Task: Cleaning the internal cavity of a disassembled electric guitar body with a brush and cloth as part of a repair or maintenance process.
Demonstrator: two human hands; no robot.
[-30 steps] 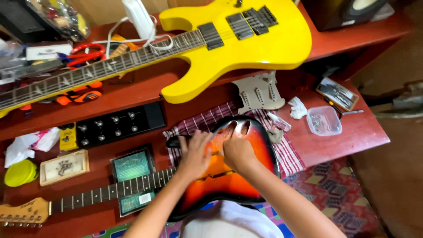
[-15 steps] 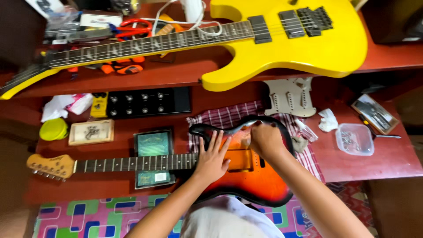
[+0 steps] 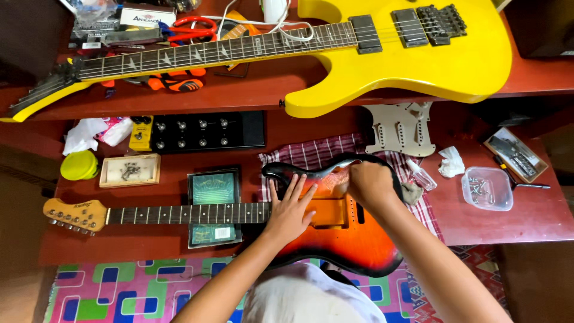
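A sunburst electric guitar body [image 3: 347, 239] lies on a checked cloth [image 3: 317, 152] on the red table, its neck [image 3: 185, 213] pointing left to a wooden headstock [image 3: 75, 214]. My left hand [image 3: 290, 209] rests flat on the body by the neck joint, fingers spread. My right hand [image 3: 371, 184] is closed and pressed on the upper part of the body near the black horn. A bit of grey cloth [image 3: 411, 192] sticks out at its right side.
A yellow guitar [image 3: 418, 54] lies across the upper shelf. Below it are a cream pickguard [image 3: 400, 128], a black pedal unit [image 3: 203, 131], a small wooden box [image 3: 130, 170], a dark flat case [image 3: 214, 188] under the neck, a clear tub of screws [image 3: 487, 188] and a tissue [image 3: 451, 161].
The view has swung left and down, bringing the headstock into sight. My left hand has slid down to the neck joint; my right hand has stayed closed on the upper body.
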